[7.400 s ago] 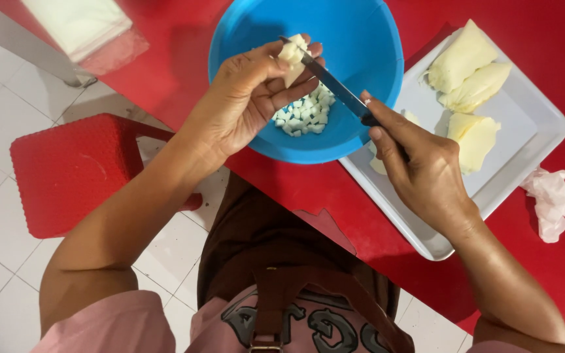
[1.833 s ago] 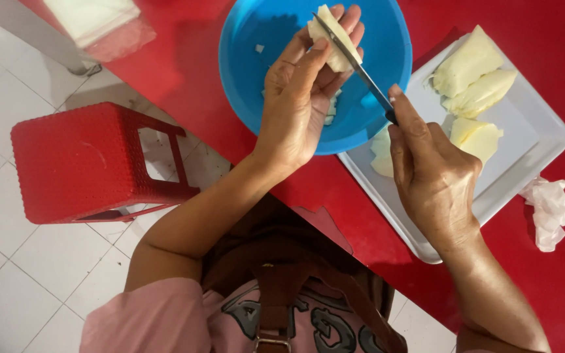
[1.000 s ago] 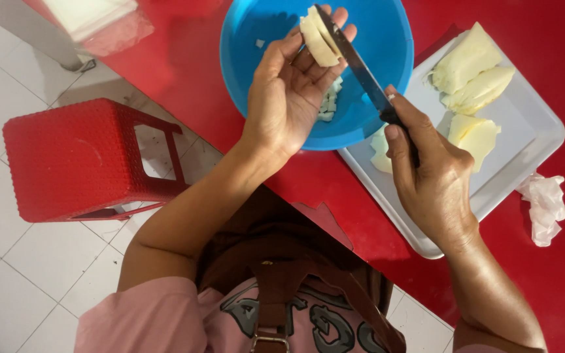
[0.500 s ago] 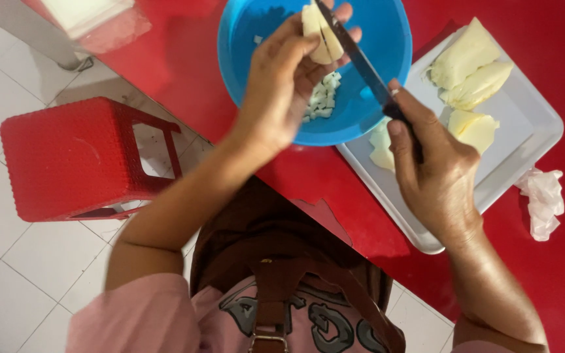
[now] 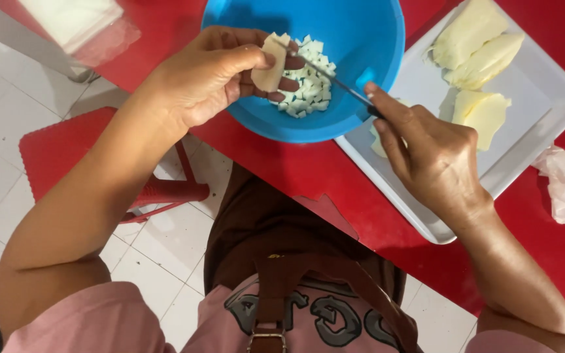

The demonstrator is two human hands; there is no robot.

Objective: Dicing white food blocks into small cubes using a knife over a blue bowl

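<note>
Slice of pale food is pinched upright by the left hand over the blue bowl, upper centre — the knife, gripped by the right hand's curled fingers, is laid against its right edge.

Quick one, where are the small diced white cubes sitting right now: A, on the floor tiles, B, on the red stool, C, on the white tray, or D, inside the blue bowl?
D: the diced cubes lie in a pile inside the blue bowl, just beneath the pale piece pinched in the left hand; the white tray holds only large slices.
</note>
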